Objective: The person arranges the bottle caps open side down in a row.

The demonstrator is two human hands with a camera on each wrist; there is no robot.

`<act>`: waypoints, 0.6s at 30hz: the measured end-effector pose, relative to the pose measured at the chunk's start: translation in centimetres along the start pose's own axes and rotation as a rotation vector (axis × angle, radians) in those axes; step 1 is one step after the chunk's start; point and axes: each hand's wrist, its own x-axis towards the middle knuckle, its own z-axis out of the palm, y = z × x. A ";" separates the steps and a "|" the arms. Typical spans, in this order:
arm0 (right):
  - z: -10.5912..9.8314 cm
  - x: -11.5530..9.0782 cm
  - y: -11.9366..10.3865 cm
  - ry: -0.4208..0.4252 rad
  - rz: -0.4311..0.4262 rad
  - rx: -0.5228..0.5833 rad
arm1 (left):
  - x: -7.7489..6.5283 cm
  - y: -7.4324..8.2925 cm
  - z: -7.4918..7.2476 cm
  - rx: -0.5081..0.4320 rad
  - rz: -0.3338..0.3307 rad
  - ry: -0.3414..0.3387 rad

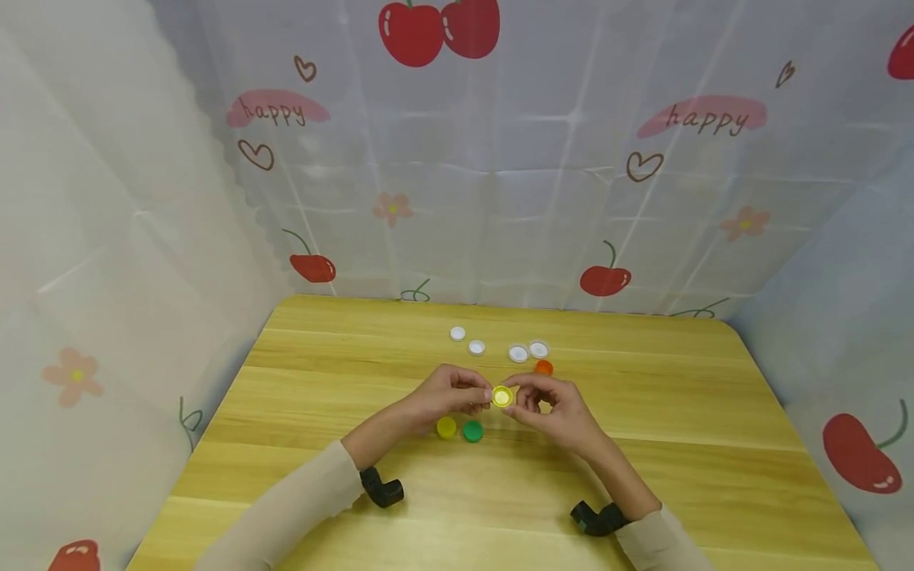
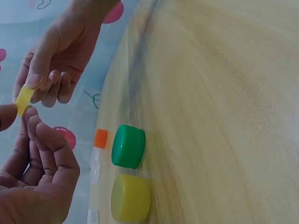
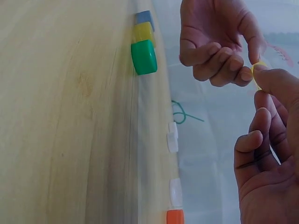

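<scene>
Both hands meet over the table at one small round yellow bottle cap (image 1: 502, 396), its hollow side facing up toward the head camera. My left hand (image 1: 450, 392) pinches its left edge between thumb and fingertips. On the opposite edge, the thumb and index finger of my right hand (image 1: 557, 404) pinch it too, the other fingers curled loosely. In the left wrist view the cap (image 2: 24, 100) appears edge-on between the two thumbs. Just below the left hand, a second yellow cap (image 1: 446, 428) and a green cap (image 1: 473, 431) sit side by side on the table.
An orange cap (image 1: 544, 368) lies beyond the right hand. Several white round caps (image 1: 476, 347) lie farther back on the wooden table (image 1: 321, 349). A blue cap (image 3: 144, 18) shows behind the yellow one in the right wrist view. A printed curtain (image 1: 457, 198) encloses the table.
</scene>
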 end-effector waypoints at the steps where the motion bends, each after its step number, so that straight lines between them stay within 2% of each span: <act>1: 0.0 0.0 0.1 -0.002 0.001 -0.001 | 0.0 0.0 0.0 0.006 0.004 -0.001; 9: 0.2 0.0 0.0 0.006 0.006 -0.036 | -0.3 0.3 0.0 0.111 0.089 0.014; 15: 0.3 0.0 0.1 0.040 0.000 -0.015 | -0.8 0.0 -0.3 0.330 0.211 0.084; 18: 0.5 -0.2 0.3 0.065 0.033 0.023 | -1.2 0.0 -0.6 0.455 0.299 0.124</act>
